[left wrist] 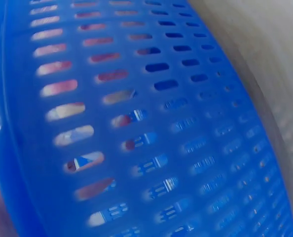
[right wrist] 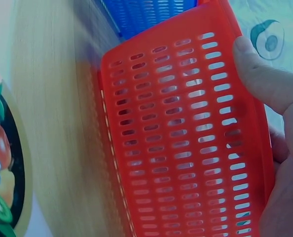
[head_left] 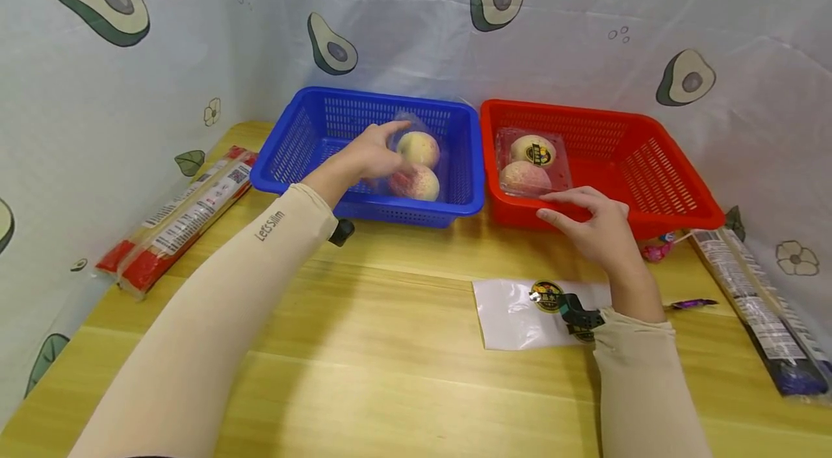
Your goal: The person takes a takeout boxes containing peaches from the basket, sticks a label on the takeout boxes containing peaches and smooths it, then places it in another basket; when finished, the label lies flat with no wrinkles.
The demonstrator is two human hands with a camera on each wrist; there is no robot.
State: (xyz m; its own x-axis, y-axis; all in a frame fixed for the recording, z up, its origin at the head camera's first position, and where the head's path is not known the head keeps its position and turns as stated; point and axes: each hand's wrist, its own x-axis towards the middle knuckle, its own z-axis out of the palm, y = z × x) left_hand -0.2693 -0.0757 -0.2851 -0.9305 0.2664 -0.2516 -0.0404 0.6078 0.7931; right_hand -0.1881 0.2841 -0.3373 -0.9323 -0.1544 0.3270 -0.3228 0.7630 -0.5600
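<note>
A blue basket point(head_left: 312, 133) stands at the back of the wooden table and holds a clear pack of two peaches point(head_left: 416, 165). My left hand point(head_left: 372, 152) reaches into it, fingers stretched out onto the pack's left edge; the thumb is hidden. The left wrist view shows only the blue basket's slotted wall point(left wrist: 151, 123), close up. To the right stands a red basket point(head_left: 650, 154) with a second clear pack of two peaches point(head_left: 531, 162). My right hand point(head_left: 585, 216) holds its near rim, fingers on top. The thumb point(right wrist: 257, 74) presses the red basket's outer wall point(right wrist: 176, 138).
A flat clear bag with a fruit label point(head_left: 533, 313) lies in front of the red basket. Long wrapped packs lie at the left edge point(head_left: 182, 216) and right edge point(head_left: 760, 299). A lollipop point(head_left: 655, 251) and a purple sweet point(head_left: 690, 304) lie nearby. Avocado-print cloth walls the table.
</note>
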